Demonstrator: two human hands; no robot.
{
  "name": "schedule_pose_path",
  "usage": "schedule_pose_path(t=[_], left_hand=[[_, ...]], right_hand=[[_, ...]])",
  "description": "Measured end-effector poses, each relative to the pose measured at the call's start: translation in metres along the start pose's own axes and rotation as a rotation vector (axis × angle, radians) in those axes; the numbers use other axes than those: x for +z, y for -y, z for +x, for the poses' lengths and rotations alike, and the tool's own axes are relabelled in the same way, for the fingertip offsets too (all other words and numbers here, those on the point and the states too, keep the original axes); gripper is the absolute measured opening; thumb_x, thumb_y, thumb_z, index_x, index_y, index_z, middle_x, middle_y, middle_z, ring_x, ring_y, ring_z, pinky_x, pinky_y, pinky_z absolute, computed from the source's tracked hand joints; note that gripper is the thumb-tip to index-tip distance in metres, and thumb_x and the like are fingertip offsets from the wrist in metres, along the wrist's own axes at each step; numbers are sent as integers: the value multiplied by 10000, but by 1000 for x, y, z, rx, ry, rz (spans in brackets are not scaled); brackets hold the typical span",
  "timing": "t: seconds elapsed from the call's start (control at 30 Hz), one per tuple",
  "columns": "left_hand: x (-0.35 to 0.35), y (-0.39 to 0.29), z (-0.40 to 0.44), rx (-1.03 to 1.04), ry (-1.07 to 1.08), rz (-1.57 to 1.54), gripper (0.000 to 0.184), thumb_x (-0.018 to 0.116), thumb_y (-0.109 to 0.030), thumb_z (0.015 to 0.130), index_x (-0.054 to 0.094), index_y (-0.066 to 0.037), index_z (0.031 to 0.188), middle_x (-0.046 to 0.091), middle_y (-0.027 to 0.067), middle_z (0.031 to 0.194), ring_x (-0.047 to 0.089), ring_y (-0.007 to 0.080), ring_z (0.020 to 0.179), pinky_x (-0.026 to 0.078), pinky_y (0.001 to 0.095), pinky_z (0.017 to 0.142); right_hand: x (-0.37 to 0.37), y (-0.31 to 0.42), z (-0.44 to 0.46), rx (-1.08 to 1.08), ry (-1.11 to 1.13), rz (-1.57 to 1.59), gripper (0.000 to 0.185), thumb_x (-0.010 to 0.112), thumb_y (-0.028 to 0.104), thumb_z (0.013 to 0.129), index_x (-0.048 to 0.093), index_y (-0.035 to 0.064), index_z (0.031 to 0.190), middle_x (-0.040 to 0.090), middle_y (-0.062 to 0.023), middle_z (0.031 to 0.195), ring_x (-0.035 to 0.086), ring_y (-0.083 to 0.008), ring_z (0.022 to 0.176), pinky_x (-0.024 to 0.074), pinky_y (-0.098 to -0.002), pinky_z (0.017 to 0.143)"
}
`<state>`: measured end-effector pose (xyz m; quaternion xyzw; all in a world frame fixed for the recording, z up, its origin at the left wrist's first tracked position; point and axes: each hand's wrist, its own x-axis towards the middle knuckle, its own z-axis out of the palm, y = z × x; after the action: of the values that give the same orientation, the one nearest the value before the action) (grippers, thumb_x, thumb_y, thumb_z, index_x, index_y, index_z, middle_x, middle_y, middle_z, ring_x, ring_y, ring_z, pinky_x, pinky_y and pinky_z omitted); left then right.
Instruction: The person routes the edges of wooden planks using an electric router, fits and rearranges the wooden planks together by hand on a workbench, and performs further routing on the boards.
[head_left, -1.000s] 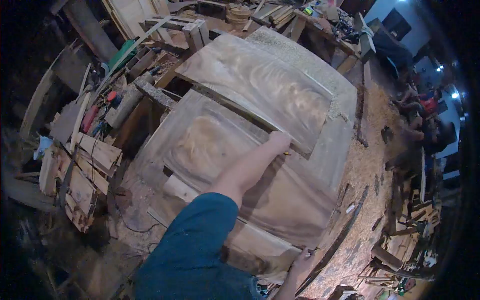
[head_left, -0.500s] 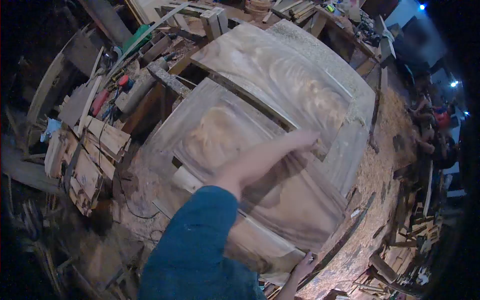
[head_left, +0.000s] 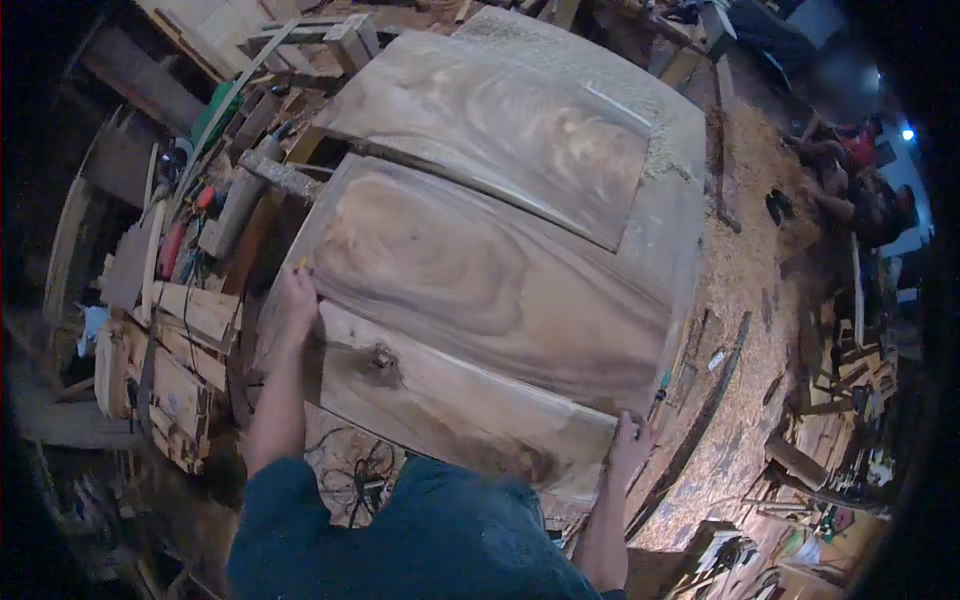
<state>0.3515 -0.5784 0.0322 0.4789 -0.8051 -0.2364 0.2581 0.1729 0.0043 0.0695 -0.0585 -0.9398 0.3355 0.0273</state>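
A long wooden board [head_left: 450, 400] with a dark knot near its left end lies closest to my body. My left hand [head_left: 297, 300] grips its left end by the upper corner. A small yellow bit, too small to name, shows at those fingertips. On the right end, my right hand [head_left: 628, 445] has its fingers closed around the upper corner. Against the far edge of this board lies a wide wood panel [head_left: 480, 270] with swirling dark grain. Beyond it is another panel [head_left: 500, 130], with a narrow dark gap between the two at the left.
Shavings cover the pale slab [head_left: 680, 225] under the panels and the floor [head_left: 750, 330] at right. Offcuts [head_left: 180, 390] are stacked at left, near a red-capped tool [head_left: 207, 198]. A dark cable [head_left: 365, 475] hangs below the board. Another person [head_left: 850, 180] sits at far right.
My left arm has drawn back from across the panels to the board's left end. The right hand stays at the right end. The near board now sits up along the middle panel; the view has shifted.
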Motion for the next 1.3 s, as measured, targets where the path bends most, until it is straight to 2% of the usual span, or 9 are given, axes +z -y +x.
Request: schedule_pose_path(t=[0.23,0.3,0.43,0.67,0.7,0.87,1.07,1.2,1.3], left_hand=[[32,11,91,-136,-33,41,319,421,-287,991,530,-4,1091,599,282,1054,574,437,994,432,478,862],[45,-9,153,-22,-89,-49,336,418,-305,993,531,-6,1098,596,280,1059,570,434,1003,430,482,865],[97,2,275,-25,-21,-184,384,431,-301,976,536,44,1107,628,243,1043,601,360,979,445,442,841],[159,25,370,-312,136,-504,383,400,-264,973,593,20,1142,608,147,1104,552,240,1027,431,388,854],[159,31,372,-45,153,-402,392,403,-285,983,598,19,1137,608,124,1077,543,215,1018,432,362,842],[155,26,413,-118,207,-53,339,414,-250,962,601,4,1084,603,125,1033,545,212,932,428,369,793],[112,-19,378,-59,-44,-206,366,428,-282,962,553,62,983,583,155,975,517,223,874,411,379,777],[88,102,333,222,-60,122,462,360,-285,1017,491,79,1269,502,260,1298,457,375,1218,340,414,1045],[-4,-1,178,-166,77,-22,456,376,-299,1032,479,56,1299,498,229,1317,461,339,1229,338,388,1052]], right_hand=[[17,10,57,39,28,-88,486,709,266,836,593,-50,1187,587,-264,1135,546,-412,1076,427,-430,958],[34,40,93,-291,-184,-257,526,699,301,847,568,-49,1218,592,-256,1129,546,-417,1069,428,-436,948],[112,100,177,-325,-113,-188,629,680,445,839,559,-31,1231,595,-233,1158,541,-419,1085,432,-446,949],[183,195,234,-1,163,-342,678,625,593,799,630,27,1173,613,-186,1173,476,-340,1224,164,-619,1096],[188,195,237,25,178,-331,662,629,584,797,640,27,1154,615,-174,1190,462,-334,1247,120,-652,1103],[192,179,239,-19,105,-190,685,659,595,769,651,16,1134,618,-154,1193,479,-317,1216,94,-635,1107],[203,145,252,-50,-97,227,516,702,456,812,666,21,1086,631,-129,1061,533,-299,1095,322,-478,1006],[162,134,266,-57,-176,363,370,685,337,864,679,18,1050,626,-135,1018,561,-303,1028,419,-368,914],[111,120,241,-182,-264,89,322,679,277,879,679,-1,1040,629,-167,1070,581,-307,1037,430,-375,939]])
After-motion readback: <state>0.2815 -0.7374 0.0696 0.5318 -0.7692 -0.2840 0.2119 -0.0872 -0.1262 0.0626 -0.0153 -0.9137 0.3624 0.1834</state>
